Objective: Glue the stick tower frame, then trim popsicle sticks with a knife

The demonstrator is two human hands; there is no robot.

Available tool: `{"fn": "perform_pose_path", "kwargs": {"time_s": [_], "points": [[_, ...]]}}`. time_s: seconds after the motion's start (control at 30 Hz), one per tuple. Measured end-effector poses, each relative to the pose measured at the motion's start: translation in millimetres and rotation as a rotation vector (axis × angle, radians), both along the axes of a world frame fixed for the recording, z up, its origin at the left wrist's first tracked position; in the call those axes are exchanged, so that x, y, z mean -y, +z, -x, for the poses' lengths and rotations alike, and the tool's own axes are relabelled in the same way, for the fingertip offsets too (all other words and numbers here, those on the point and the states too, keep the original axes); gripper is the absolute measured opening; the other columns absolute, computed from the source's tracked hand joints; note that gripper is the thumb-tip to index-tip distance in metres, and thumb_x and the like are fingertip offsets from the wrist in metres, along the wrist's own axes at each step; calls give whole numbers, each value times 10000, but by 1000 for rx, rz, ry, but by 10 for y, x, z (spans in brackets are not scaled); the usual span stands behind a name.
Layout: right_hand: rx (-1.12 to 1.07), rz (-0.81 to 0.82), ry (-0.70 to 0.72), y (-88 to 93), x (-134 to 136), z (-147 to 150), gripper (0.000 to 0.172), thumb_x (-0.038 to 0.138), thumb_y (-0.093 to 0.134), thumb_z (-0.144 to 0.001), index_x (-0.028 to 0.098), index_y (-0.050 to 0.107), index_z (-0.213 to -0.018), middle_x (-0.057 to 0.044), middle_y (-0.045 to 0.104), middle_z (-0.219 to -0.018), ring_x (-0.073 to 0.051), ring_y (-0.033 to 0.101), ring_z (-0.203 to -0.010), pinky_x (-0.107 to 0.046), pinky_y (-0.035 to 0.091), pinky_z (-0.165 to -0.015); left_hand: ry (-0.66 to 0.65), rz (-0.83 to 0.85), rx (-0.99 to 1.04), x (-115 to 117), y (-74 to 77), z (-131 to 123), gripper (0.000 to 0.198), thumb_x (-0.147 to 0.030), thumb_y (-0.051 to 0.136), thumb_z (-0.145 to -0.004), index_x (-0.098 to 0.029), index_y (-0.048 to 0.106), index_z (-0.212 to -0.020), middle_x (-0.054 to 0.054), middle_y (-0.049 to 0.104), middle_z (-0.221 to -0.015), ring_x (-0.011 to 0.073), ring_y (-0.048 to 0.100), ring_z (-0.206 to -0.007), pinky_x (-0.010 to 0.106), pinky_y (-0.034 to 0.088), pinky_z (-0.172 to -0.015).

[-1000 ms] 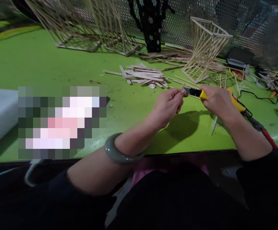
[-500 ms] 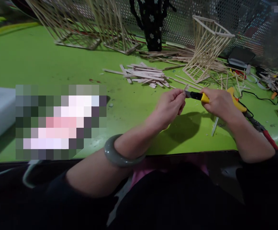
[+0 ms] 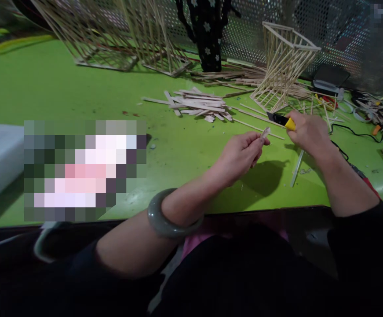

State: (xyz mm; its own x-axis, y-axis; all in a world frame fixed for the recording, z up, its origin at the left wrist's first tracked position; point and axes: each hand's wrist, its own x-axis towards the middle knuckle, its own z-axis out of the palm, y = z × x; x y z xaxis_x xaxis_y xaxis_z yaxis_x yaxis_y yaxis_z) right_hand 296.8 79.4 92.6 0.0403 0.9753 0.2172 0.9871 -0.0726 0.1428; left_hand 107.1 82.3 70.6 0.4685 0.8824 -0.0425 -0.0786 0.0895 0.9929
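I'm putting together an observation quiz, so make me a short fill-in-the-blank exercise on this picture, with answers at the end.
1. The right hand holds a black and ____ cutter.
2. The left hand pinches a small pale piece, which is ____ (touching / apart from) the cutter.
3. A grey bangle circles the person's ____ arm.
4. The tabletop is coloured ____.

Missing words: yellow; apart from; left; green.

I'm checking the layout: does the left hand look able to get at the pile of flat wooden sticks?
Probably yes: the pile of flat wooden sticks lies beyond the left hand, with nothing tall between, though that hand pinches a small pale piece.
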Motion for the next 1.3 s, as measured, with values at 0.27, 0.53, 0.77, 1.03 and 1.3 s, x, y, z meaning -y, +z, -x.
{"fn": "perform_pose_path", "kwargs": {"time_s": [0.27, 0.53, 0.77, 1.03, 1.3], "points": [[-14, 40, 138, 21, 119, 200, 333, 225, 508, -751, 217, 641, -1057, -55, 711, -897, -237, 632, -802, -310, 357, -595, 71, 41, 40, -59, 26, 15, 229, -114, 451, -869, -173, 532, -664, -70, 384, -429, 58, 323, -354, 189, 243, -382], [13, 55, 81, 9, 102, 218, 321, 200, 501, -754, 221, 640, -1042, -55, 699, -846, -217, 610, -713, -307, 352, -565, 84, 0, -6, -49, 18, 3, 210, -135, 461, -877, -170, 551, -690, -75, 369, -415, 59, 320, -349, 188, 232, -373], [-8, -4, -67, 43, -12, -5, 334, 228, 531, -776, 202, 637, -1092, -71, 671, -798, -207, 587, -692, -326, 414, -611, -29, 6, -67, 20, 1, 13, 164, -130, 493, -852, -152, 585, -718, -66, 417, -444, 52, 351, -359, 171, 252, -362], [-669, -119, 318, -50, -33, 78, 312, 487, 570, -797, 186, 627, -855, 1, 573, -681, -136, 528, -655, -275, 406, -604, -14, 8, -34, -14, 34, 13, 190, -127, 421, -874, -152, 553, -740, -76, 376, -437, 53, 324, -363, 172, 246, -373], [-851, 56, 354, -9, 40, 192, 347, 490, 686, -681, 163, 588, -741, 21, 530, -635, -113, 471, -619, -269, 355, -591, -114, -252, -299, 16, -9, 4, 187, -217, 439, -873, -152, 552, -739, -59, 415, -485, 72, 370, -426, 194, 292, -435]]}}
